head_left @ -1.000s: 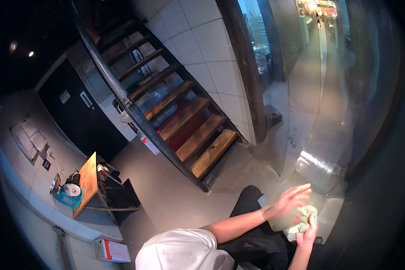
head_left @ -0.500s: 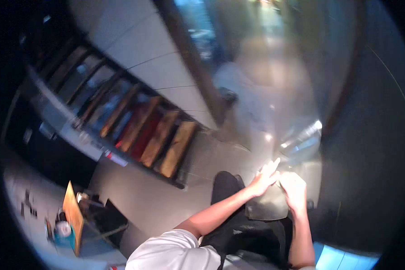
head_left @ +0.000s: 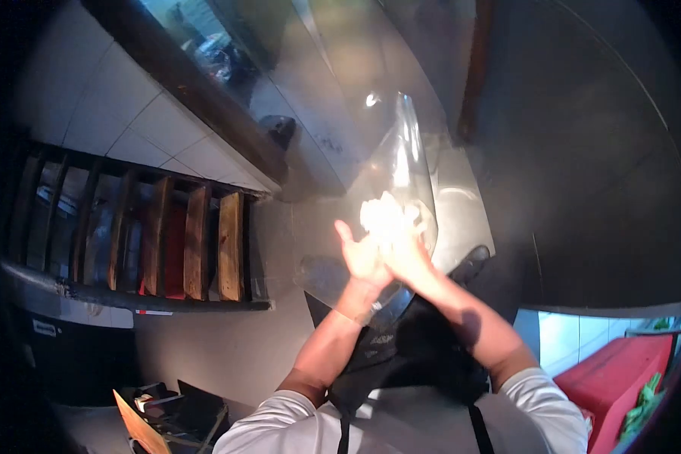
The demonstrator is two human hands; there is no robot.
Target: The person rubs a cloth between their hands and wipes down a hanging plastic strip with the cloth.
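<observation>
L. hand point(head_left: 365, 259) & R. hand point(head_left: 409, 262) are seen at pale crumpled cloth point(head_left: 378, 216); each grip can't be told (glare). If loosely held, cloth may be dropped.

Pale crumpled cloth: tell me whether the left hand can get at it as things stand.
Probably yes: the left hand is right by the pale crumpled cloth, with no visible barrier between them. The right hand is close alongside; glare hides exact contact.

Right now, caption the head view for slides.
Left hand, right hand and pale cloth in glare, wooden steps at left.
</observation>
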